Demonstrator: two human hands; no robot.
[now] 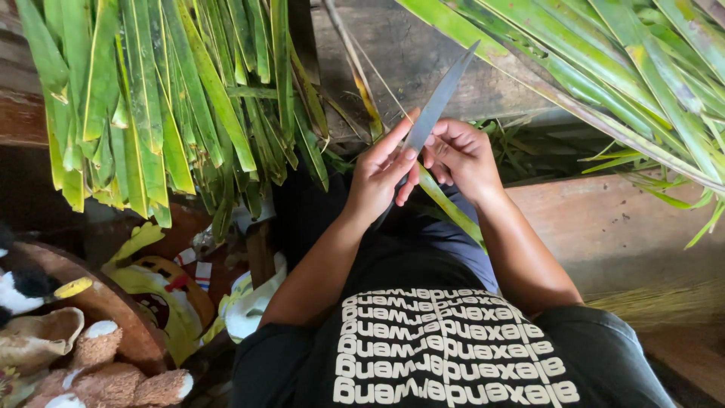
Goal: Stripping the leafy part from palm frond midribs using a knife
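My left hand (380, 180) is closed around a long grey knife (442, 92). The blade points up and away, and my thumb and forefinger press its lower part. My right hand (462, 155) sits just right of the blade, fingers curled on a narrow green-yellow palm leaf strip (453, 213). That strip runs down and right across my lap, under my right wrist. Both hands meet above my dark trousers, and the blade touches the strip between them.
A bundle of cut green palm leaflets (151, 106) hangs at upper left. A whole palm frond (619, 83) crosses the upper right. A reddish wooden board (619, 227) lies to the right with thin pale sticks (664, 302) on it. Stuffed toys (98, 370) and a yellow bag (162, 298) sit at lower left.
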